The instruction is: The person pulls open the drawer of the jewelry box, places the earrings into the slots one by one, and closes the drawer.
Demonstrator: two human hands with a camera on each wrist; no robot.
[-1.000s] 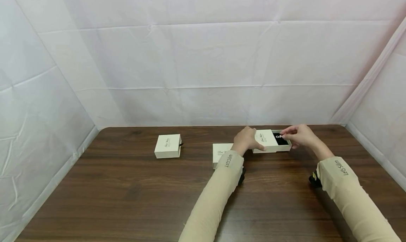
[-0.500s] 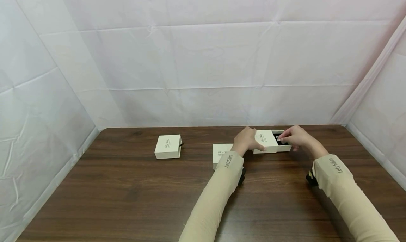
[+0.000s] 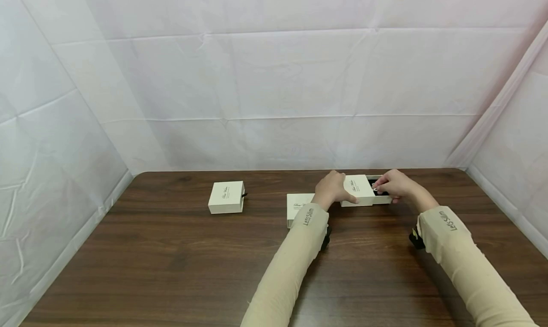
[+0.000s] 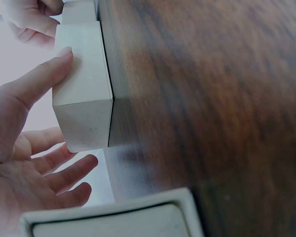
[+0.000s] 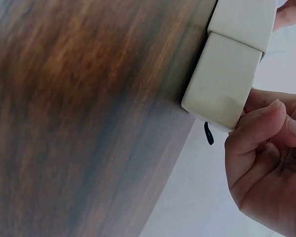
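Note:
A small white drawer box (image 3: 358, 190) lies at the table's back right, its drawer (image 3: 382, 197) slid out to the right and showing a black lining. My left hand (image 3: 331, 189) grips the sleeve (image 4: 84, 94), thumb on the near side and fingers behind it. My right hand (image 3: 395, 184) hovers over the drawer with its fingers curled, and its fingertips pinch a small silvery piece (image 3: 375, 189) at the lining. In the right wrist view the drawer end (image 5: 222, 89) carries a black pull tab (image 5: 208, 133) beside my right hand (image 5: 266, 163).
A second white box (image 3: 297, 204) sits just left of my left wrist, and also shows in the left wrist view (image 4: 113, 219). A third white box (image 3: 226, 197) stands further left. The wooden table (image 3: 180, 265) is walled by white cloth at the back and sides.
My right hand has come down and leftward from above the drawer onto its black lining, now covering the silvery piece that showed before. The left hand and the boxes have stayed put.

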